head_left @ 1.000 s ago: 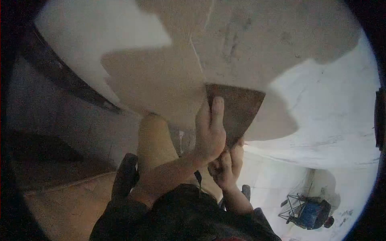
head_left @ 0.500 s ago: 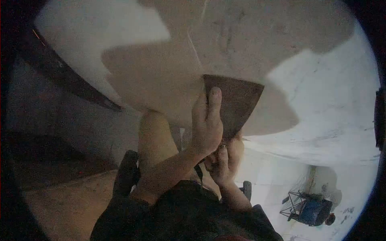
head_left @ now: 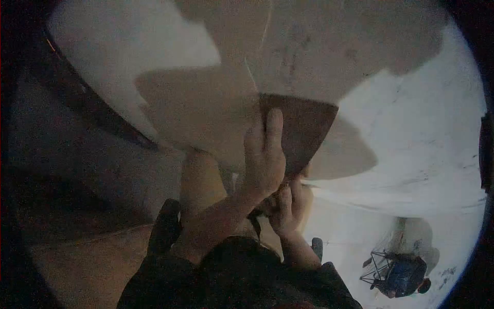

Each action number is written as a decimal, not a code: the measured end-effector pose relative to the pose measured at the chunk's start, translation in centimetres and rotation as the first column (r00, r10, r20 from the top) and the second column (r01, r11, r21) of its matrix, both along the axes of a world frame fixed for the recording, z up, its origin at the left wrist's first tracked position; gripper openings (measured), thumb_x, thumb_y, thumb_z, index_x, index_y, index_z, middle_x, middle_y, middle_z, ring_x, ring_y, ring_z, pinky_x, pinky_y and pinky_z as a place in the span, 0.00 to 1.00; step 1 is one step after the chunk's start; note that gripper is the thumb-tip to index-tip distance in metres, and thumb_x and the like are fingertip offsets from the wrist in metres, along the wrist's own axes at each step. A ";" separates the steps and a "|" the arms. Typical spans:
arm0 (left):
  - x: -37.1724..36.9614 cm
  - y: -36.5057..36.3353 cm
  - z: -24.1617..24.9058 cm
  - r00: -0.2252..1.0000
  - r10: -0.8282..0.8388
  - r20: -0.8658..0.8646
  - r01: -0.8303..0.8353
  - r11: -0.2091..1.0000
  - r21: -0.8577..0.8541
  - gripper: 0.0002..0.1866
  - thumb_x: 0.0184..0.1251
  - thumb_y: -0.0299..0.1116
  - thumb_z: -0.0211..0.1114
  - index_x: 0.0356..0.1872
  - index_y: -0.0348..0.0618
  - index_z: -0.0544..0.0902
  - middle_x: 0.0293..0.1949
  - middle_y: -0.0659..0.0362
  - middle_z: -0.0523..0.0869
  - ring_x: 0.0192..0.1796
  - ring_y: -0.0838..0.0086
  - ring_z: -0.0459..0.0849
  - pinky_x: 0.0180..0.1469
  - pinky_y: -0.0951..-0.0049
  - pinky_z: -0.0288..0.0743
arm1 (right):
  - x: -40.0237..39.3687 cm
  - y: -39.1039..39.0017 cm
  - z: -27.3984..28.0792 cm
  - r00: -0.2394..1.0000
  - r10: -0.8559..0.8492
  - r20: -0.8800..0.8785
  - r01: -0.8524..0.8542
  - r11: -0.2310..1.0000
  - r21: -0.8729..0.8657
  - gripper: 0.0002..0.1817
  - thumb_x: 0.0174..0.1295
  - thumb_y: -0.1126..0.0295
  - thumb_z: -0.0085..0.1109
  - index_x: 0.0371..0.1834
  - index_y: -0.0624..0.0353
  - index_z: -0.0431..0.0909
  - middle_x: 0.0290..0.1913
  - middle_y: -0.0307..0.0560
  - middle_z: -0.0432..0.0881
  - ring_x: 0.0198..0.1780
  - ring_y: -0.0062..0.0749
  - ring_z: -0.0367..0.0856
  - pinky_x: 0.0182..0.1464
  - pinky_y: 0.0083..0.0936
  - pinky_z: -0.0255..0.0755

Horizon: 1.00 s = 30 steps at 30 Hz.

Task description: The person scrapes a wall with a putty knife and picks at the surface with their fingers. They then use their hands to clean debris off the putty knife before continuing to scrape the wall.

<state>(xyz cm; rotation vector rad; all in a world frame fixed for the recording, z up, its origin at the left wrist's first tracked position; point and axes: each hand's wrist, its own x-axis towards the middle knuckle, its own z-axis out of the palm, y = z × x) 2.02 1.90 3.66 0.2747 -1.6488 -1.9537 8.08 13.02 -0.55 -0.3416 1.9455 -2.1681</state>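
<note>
A flat dark brown piece (head_left: 303, 126), wide at the top and tapering downward, stands in front of my knees; its material is hard to make out. My left hand (head_left: 265, 159) is closed on its left edge, with one digit lying up along the near face. Just below, my right hand (head_left: 288, 208) is curled at the narrow lower end of the piece. What its fingers close on is mostly hidden and dim.
Beyond my hands spreads a large pale surface (head_left: 411, 118) with a broad grey-brown area (head_left: 329, 51) across it. A dark curved edge (head_left: 98, 103) runs along the left. At lower right a person in blue (head_left: 404, 275) is beside a thin dark frame (head_left: 378, 262).
The view has shifted slightly, so the surroundings sit a little lower, and the picture is dimmer. My hands and the brown piece have hardly moved.
</note>
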 end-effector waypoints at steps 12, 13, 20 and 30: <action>-0.6 3.8 0.6 0.998 -0.049 0.027 0.048 0.998 0.031 0.22 0.76 0.45 0.41 0.35 0.34 0.72 0.26 0.59 0.71 0.32 0.78 0.67 0.35 0.73 0.64 | -0.7 2.6 -0.4 0.955 -0.125 -0.268 0.154 0.984 0.089 0.21 0.70 0.57 0.40 0.51 0.67 0.63 0.21 0.34 0.67 0.17 0.12 0.63 0.17 0.12 0.56; -0.5 3.9 0.6 0.996 -0.079 0.040 0.076 0.994 0.073 0.22 0.76 0.45 0.41 0.35 0.34 0.72 0.26 0.59 0.71 0.31 0.77 0.67 0.35 0.73 0.64 | -0.6 2.9 -0.1 0.967 -0.097 -0.237 0.124 0.987 0.100 0.21 0.70 0.57 0.40 0.51 0.67 0.63 0.22 0.34 0.67 0.17 0.12 0.63 0.16 0.12 0.55; -2.4 2.0 0.2 0.997 -0.068 -0.038 0.075 0.967 0.245 0.21 0.76 0.44 0.42 0.34 0.34 0.72 0.26 0.58 0.72 0.31 0.77 0.67 0.36 0.71 0.65 | -2.1 0.9 -0.7 0.978 -0.068 -0.196 0.089 0.991 0.098 0.24 0.70 0.53 0.39 0.52 0.67 0.64 0.20 0.33 0.66 0.17 0.12 0.63 0.16 0.13 0.56; -2.8 3.8 2.0 0.999 0.022 -0.039 -0.012 0.972 0.237 0.21 0.75 0.45 0.43 0.38 0.33 0.73 0.28 0.56 0.73 0.32 0.75 0.69 0.38 0.71 0.66 | -3.0 1.8 0.5 0.945 -0.120 -0.304 0.149 0.986 0.075 0.23 0.70 0.53 0.40 0.42 0.69 0.70 0.15 0.32 0.64 0.17 0.13 0.63 0.17 0.14 0.57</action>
